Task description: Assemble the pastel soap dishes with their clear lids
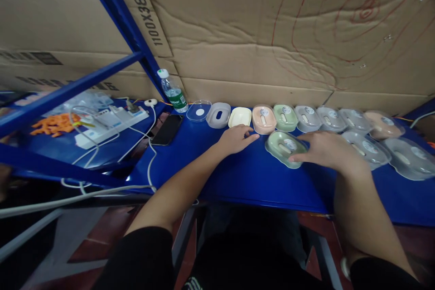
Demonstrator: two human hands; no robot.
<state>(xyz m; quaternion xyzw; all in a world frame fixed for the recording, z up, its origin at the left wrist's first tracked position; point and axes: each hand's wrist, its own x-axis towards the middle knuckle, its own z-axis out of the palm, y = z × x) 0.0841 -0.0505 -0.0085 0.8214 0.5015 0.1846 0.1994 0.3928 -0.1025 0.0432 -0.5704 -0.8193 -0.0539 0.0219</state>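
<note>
Head view: the right hand [321,148] holds a rounded green plastic box [284,148], see-through on top, and hides its right end. The left hand [234,138], fingers loosely apart, hides part of a rounded cream plastic dish [240,117]; touching is hard to tell. Smooth blue table [251,176] shows between the green box and the near edge.

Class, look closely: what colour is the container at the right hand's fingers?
Pale green; the container shows best in the head view.
</note>
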